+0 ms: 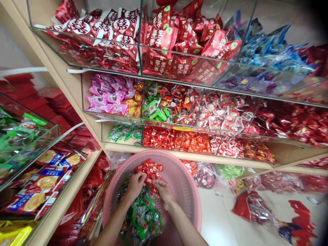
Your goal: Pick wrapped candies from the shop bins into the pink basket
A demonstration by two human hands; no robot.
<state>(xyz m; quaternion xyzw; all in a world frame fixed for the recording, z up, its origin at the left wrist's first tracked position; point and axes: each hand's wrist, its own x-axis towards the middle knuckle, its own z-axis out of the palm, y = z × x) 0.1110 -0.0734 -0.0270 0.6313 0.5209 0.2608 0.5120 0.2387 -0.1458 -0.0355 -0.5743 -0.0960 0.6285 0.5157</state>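
Where the left hand (135,185) and right hand (163,191) meet inside the pink basket (185,191), their fingers clench one cluster of red-wrapped candies (150,169), which rises above the fingertips; green-wrapped candies (143,218) lie below the fingers.

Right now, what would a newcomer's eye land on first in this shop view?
The pink basket at bottom centre stands out first: the left hand and right hand together grip a bunch of red sweets above a heap of green-wrapped sweets. Behind it, clear bins rise in tiers, with red packets in the top ones and blue packets at upper right.
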